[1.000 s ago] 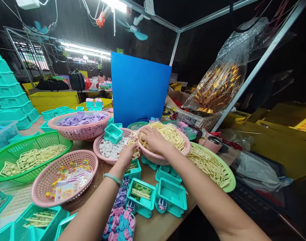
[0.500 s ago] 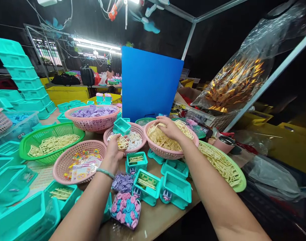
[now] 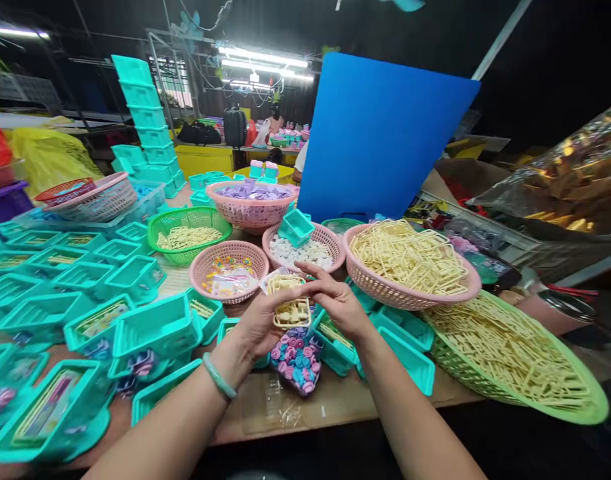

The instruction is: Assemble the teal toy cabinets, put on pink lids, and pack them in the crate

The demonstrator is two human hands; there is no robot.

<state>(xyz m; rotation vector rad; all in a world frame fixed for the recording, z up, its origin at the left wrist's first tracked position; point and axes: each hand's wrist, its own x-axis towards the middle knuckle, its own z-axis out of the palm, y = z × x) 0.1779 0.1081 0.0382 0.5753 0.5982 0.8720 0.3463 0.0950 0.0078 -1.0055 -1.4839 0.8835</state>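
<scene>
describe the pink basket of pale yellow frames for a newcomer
Start at the big blue panel. In front of it, right of the right hand, stands a round pink basket. It is heaped with pale yellow frames, unlike the white-piece basket left of it, and pink, unlike the green basket right of it.

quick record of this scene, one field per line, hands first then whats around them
left hand: holds pale yellow frames; green bracelet on its wrist
right hand: stretched to those frames; whether it grips is unclear
near side: pink and blue pieces
beyond hands: small pink basket of white pieces, teal box on top
right: large pink basket, heaped with yellow plastic; light green basket beside it
left: many teal boxes
back: blue board
</scene>
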